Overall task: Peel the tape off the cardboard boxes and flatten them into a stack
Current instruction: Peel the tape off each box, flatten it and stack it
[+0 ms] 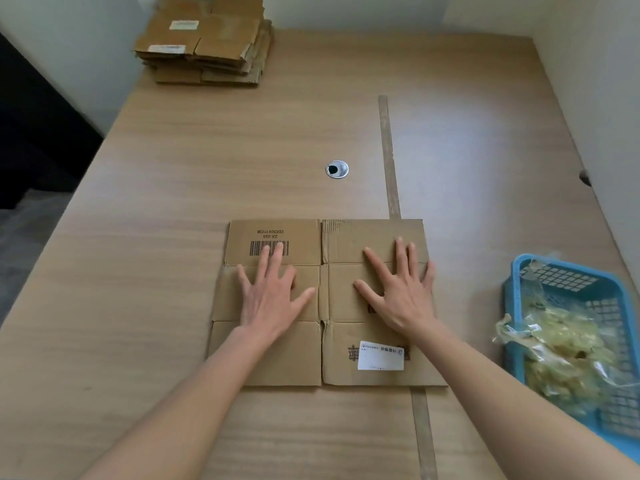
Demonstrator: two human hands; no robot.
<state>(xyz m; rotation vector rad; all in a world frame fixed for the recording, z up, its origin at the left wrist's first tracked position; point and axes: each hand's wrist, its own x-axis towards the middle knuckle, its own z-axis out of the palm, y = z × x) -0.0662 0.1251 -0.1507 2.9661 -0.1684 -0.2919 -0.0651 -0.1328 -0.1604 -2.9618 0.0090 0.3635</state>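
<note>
Both palms down: left hand [273, 292] and right hand [398, 289] press, fingers spread, on the flattened box [287, 355] at the table's near centre. Best to lean along the creases, then carry it to the stack [204, 43] far left.

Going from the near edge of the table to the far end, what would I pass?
Flattened cardboard box with both hands pressing on it → round metal cable hole → stack of flattened boxes at the far left corner.

Single head view — looks forward and down, close over table [173, 202] — forearms enter from bottom edge
</note>
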